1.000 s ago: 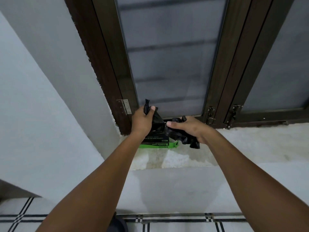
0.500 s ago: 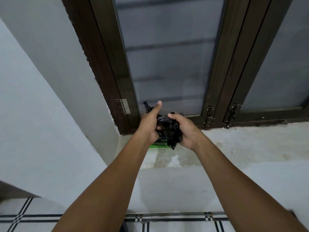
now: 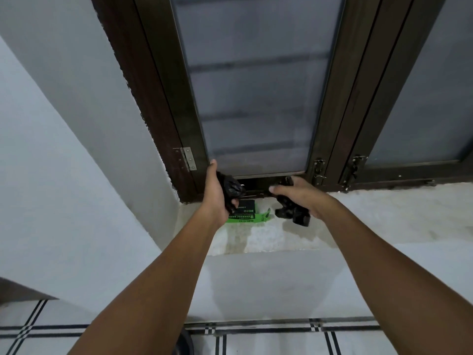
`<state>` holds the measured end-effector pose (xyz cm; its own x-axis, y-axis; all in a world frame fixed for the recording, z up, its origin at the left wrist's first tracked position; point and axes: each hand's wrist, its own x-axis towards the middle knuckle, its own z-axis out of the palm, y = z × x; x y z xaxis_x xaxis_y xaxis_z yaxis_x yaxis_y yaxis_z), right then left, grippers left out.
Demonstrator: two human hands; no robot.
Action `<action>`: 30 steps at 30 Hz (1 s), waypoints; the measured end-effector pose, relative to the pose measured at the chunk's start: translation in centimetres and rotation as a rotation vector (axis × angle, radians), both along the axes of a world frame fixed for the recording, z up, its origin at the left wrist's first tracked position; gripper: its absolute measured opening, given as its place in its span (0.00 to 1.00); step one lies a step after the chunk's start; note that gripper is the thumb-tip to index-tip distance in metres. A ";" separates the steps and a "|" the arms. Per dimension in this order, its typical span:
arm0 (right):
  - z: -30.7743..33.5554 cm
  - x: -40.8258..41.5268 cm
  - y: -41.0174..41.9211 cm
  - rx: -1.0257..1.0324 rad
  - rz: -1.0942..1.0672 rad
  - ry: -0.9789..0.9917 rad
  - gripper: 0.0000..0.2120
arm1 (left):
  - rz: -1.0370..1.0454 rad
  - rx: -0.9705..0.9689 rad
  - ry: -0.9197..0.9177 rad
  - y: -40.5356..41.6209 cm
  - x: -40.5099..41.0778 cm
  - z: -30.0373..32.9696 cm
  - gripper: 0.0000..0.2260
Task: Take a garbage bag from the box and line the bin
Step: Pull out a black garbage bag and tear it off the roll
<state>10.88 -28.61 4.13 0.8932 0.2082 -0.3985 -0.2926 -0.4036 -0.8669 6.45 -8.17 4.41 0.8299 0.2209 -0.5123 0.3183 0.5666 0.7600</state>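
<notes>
Both your arms are stretched out over the windowsill (image 3: pixel 371 213), and each hand has its own wad of black plastic; your left hand (image 3: pixel 215 193) is curled around a crumpled lump of garbage bag (image 3: pixel 233 188), thumb pointing up against the window frame (image 3: pixel 163 98), and the black stuff bulges out on the inner side of the palm, between thumb and the folded fingers, so that grip is closed on it; your right hand (image 3: pixel 299 196) is closed too, knuckles up, with a second black bunch (image 3: pixel 291 213) hanging down below the fingers and a small bit poking up above the thumb side near the bottom rail of the window; the two bunches sit well apart with clear sill showing between them, and I honestly can't tell if they're two ends of one bag or separate pieces; the green and black box (image 3: pixel 245 213) lies flat on the sill just beside your left hand, partly tucked under the wrist and fingers, with its green flap (image 3: pixel 265 216) sticking out toward your right hand; the box isn't being gripped by either hand as far as I can see; the sill under it looks stained and blotchy; down at the bottom edge, between your forearms, there's a dark rounded shape (image 3: pixel 185 342) on the striped floor tiles (image 3: pixel 281 339), but it's too cut off to say what it is
</notes>
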 end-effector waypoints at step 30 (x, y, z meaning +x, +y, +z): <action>-1.2 -2.2 2.8 0.510 0.007 0.158 0.12 | -0.176 0.226 -0.272 -0.5 -1.1 -1.5 0.12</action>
<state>8.65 -25.83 2.91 0.8285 0.4161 -0.3747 -0.4345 0.0557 -0.8989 5.34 -8.66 2.91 0.9639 0.1453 -0.2231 0.1653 0.3300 0.9294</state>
